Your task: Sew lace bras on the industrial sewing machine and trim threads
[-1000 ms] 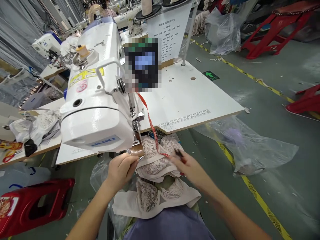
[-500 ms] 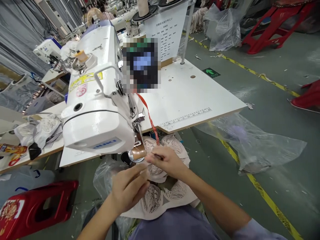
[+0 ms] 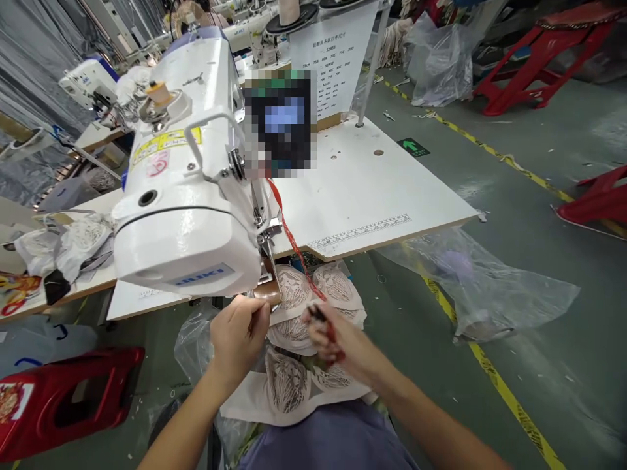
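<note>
My left hand [image 3: 240,336] is closed in a pinch just below the brown curved arm [image 3: 267,294] of a white sewing machine [image 3: 181,241]; whatever is between its fingers is hidden. My right hand [image 3: 343,339], smeared by motion, is closed around a small dark tool [image 3: 317,313] with red beside it, too blurred to name exactly. A red cord [image 3: 294,241] runs from the machine down to this hand. Beneath both hands, beige lace bras [image 3: 289,382] hang below the machine and lie over my lap.
The white table [image 3: 362,189] carries a printed ruler and a size sheet [image 3: 333,59]. Left, more lace pieces [image 3: 83,238] lie on a neighbouring table. A red stool [image 3: 68,398] stands at lower left. A clear plastic bag [image 3: 490,281] is at the right.
My hands have moved apart: the left went up and left towards the machine's arm and closed, while the right moved right and down with the tool. The red cord now slants further right.
</note>
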`<state>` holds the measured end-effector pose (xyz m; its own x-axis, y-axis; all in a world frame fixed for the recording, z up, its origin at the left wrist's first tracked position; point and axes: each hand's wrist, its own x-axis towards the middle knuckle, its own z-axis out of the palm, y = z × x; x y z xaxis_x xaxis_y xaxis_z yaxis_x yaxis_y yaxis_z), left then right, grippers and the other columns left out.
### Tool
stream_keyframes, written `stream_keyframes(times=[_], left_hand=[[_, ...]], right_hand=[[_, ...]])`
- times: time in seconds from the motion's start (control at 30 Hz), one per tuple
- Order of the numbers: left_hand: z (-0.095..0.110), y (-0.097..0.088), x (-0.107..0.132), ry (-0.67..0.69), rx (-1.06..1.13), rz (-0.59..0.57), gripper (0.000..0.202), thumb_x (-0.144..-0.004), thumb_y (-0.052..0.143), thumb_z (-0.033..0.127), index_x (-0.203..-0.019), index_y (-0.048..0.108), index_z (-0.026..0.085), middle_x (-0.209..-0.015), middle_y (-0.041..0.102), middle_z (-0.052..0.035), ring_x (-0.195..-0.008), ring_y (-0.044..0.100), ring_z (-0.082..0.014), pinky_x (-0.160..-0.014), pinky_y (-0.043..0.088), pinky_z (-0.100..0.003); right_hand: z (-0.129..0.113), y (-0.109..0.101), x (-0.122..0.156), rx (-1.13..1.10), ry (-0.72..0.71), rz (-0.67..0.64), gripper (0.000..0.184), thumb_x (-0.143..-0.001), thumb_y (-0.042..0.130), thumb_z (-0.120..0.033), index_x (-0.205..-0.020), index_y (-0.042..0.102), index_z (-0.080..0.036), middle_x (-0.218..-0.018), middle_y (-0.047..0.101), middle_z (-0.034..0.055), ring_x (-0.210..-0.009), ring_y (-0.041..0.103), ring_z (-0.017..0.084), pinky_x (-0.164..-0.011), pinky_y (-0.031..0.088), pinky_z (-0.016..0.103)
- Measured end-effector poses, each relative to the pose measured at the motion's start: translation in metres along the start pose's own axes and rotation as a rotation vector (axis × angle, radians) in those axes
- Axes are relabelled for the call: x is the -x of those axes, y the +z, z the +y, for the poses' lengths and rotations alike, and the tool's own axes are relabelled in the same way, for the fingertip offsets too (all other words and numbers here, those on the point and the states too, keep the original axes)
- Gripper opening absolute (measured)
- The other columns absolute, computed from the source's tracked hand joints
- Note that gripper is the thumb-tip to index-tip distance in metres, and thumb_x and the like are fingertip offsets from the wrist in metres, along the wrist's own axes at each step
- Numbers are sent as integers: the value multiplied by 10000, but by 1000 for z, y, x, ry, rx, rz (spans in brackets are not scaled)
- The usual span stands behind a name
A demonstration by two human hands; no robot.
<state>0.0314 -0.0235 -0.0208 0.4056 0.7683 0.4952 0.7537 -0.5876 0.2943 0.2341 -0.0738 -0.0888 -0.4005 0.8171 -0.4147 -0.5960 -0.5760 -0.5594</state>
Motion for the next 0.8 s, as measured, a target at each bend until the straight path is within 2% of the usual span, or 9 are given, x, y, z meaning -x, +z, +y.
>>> stream_keyframes(times=[0.07, 0.17, 0.3, 0.43, 0.5, 0.57, 0.7, 0.73, 0.8], left_hand=[[9, 3, 0, -68, -14, 14, 137, -947, 589, 185, -821, 643, 188, -648, 610, 24, -562, 554, -99, -530, 370, -220], [16, 5, 2, -50, -20, 58, 106, -925, 616, 161, -823, 633, 185, -648, 609, 25, -571, 550, -101, -546, 377, -220], [17, 6, 6, 15, -4, 55, 69, -906, 642, 125, -871, 640, 184, -698, 645, 12, -602, 565, -101, -578, 401, -213], [16, 8, 8, 32, 24, 90, 88, -883, 661, 101, -875, 637, 185, -703, 646, 19, -599, 561, -93, -580, 404, -202], [14, 11, 8, 2, 7, 130, 101, -878, 660, 109, -820, 630, 186, -655, 609, 32, -576, 539, -90, -571, 389, -204], [11, 15, 6, -80, -54, 152, 172, -892, 636, 144, -727, 615, 189, -602, 567, 36, -558, 519, -93, -564, 367, -216], [0, 24, 2, -306, -200, 108, 313, -931, 567, 249, -626, 614, 194, -551, 552, 15, -551, 506, -115, -557, 322, -252], [-2, 26, 2, -354, -231, 91, 337, -934, 558, 269, -609, 610, 195, -535, 541, 12, -539, 491, -119, -549, 303, -261], [-4, 29, 1, -425, -280, 55, 383, -936, 545, 301, -571, 594, 195, -505, 510, 9, -512, 451, -121, -535, 263, -277]], right_hand=[[12, 30, -6, -127, 123, -125, 573, -806, 632, -754, -890, 534, -196, -563, 326, -111, -446, 133, 44, -437, 126, 209], [20, 56, -12, -212, 82, -127, 560, -794, 682, -716, -814, 451, -207, -589, 365, -107, -446, 158, 33, -445, 130, 199], [21, 65, -18, -199, -74, -97, 518, -861, 652, -672, -805, 431, -206, -639, 400, -88, -470, 219, 36, -462, 153, 206], [19, 57, -22, -56, -233, -56, 488, -910, 575, -675, -807, 460, -212, -612, 366, -84, -482, 236, 61, -469, 195, 217], [12, 39, -21, 106, -278, 26, 470, -929, 524, -683, -849, 500, -221, -612, 376, -74, -485, 277, 79, -474, 236, 219], [-1, 6, -18, 426, -308, 181, 450, -933, 501, -677, -919, 554, -230, -665, 481, -31, -522, 403, 116, -493, 326, 240], [-30, -89, -7, 1336, -380, 674, 382, -939, 501, -527, -1107, 633, -210, -1032, 672, 136, -853, 644, 280, -703, 523, 395], [-33, -114, -5, 1520, -395, 736, 405, -946, 473, -474, -1175, 633, -180, -1150, 659, 183, -983, 648, 329, -806, 532, 450], [-33, -155, 1, 1769, -350, 725, 468, -945, 438, -428, -1238, 636, -121, -1288, 621, 238, -1174, 598, 399, -951, 501, 531]])
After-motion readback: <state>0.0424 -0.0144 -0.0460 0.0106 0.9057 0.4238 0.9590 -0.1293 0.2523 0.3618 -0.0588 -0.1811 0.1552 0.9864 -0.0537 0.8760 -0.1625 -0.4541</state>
